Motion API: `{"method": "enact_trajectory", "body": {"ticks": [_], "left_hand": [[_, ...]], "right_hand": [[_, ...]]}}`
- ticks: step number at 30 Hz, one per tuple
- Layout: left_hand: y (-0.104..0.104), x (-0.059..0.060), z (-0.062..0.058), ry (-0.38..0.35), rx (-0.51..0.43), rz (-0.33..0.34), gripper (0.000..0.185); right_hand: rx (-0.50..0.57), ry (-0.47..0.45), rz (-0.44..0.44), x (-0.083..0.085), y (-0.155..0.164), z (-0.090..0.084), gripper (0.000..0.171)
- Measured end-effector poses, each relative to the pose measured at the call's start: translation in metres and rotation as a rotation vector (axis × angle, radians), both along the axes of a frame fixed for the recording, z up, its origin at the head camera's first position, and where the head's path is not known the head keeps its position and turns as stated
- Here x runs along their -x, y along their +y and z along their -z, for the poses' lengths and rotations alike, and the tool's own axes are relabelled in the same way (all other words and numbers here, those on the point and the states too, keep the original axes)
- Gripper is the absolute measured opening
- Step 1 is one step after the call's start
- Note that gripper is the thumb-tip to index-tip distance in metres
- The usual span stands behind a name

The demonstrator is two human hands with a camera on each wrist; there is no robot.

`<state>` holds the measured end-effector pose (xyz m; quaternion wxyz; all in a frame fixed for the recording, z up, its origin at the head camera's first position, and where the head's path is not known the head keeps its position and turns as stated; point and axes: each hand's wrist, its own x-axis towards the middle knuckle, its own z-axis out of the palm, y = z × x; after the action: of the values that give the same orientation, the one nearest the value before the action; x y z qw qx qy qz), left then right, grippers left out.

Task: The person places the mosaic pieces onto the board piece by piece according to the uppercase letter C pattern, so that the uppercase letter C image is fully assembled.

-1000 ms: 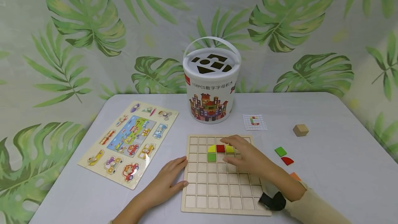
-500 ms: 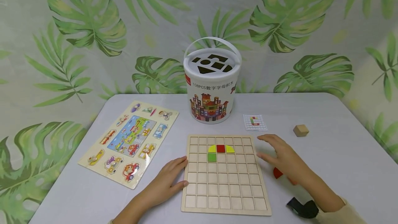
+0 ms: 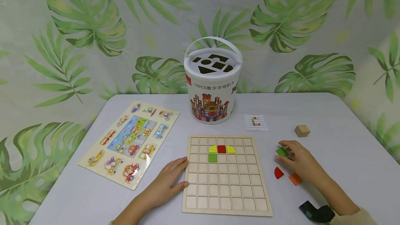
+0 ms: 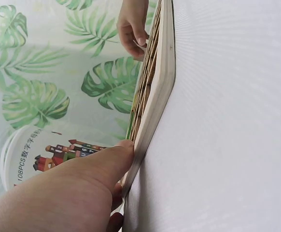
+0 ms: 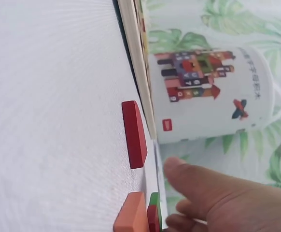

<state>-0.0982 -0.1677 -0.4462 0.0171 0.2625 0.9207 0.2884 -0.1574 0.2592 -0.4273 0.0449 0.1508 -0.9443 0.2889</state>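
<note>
My left hand point(image 3: 172, 176) rests at the left edge of a wooden grid board point(image 3: 225, 190), its thumb against the rim in the left wrist view. On the board lie two yellow quarter-round tiles point(image 3: 213, 149) with a red square tile point(image 3: 221, 149) between them, and a green square tile point(image 3: 212, 157) below the left one. To the board's right, the thumb and fingers of my right hand point(image 3: 301, 160) stand apart around another green tile point(image 3: 282, 151) on the table. A red quarter-round tile point(image 5: 133, 134) and an orange tile point(image 5: 131, 212) lie nearby; a second red piece point(image 5: 153, 218) sits beside the green tile.
A white lidded bucket point(image 3: 212, 86) stands behind the board. A small pattern card point(image 3: 256, 123) and a wooden cube point(image 3: 302, 131) lie at the back right. A vehicle picture puzzle point(image 3: 129, 141) lies on the left.
My right hand has moved from over the board's tiles to the right, down to the loose green tile. My left hand has stayed at the board's edge.
</note>
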Motion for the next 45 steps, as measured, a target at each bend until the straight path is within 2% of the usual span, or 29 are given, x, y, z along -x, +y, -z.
{"method": "enact_trajectory", "body": {"ticks": [4, 8, 12, 19, 24, 29, 34, 40, 45], "left_hand": [[0.0, 0.0, 0.0, 0.0, 0.002, -0.001, 0.061], [0.0, 0.0, 0.0, -0.002, 0.003, -0.004, 0.061], [0.0, -0.001, -0.001, -0.009, 0.001, -0.006, 0.061], [0.0, -0.001, -0.002, -0.007, 0.003, -0.007, 0.061], [0.0, -0.001, -0.002, -0.005, 0.003, -0.008, 0.061], [-0.001, -0.002, -0.002, -0.007, 0.003, -0.01, 0.061], [0.0, -0.001, -0.002, -0.008, -0.002, -0.01, 0.061], [0.0, -0.001, 0.0, -0.004, -0.007, -0.006, 0.062], [0.0, -0.001, 0.0, -0.001, -0.006, -0.002, 0.062]], "right_hand": [[-0.014, 0.023, -0.005, 0.002, 0.002, 0.006, 0.047], [-0.003, 0.054, -0.057, 0.002, 0.002, 0.011, 0.04], [0.023, 0.047, -0.095, 0.002, 0.001, 0.012, 0.04], [-0.011, 0.038, -0.016, 0.001, 0.001, 0.011, 0.037], [0.0, 0.008, -0.003, 0.001, 0.001, 0.009, 0.028], [0.034, 0.002, -0.015, -0.002, -0.005, 0.0, 0.03], [0.038, 0.068, -0.047, -0.007, -0.021, -0.014, 0.032], [0.061, 0.204, -0.15, -0.008, -0.047, -0.027, 0.032], [0.097, 0.216, -0.237, -0.006, -0.076, -0.038, 0.034]]}}
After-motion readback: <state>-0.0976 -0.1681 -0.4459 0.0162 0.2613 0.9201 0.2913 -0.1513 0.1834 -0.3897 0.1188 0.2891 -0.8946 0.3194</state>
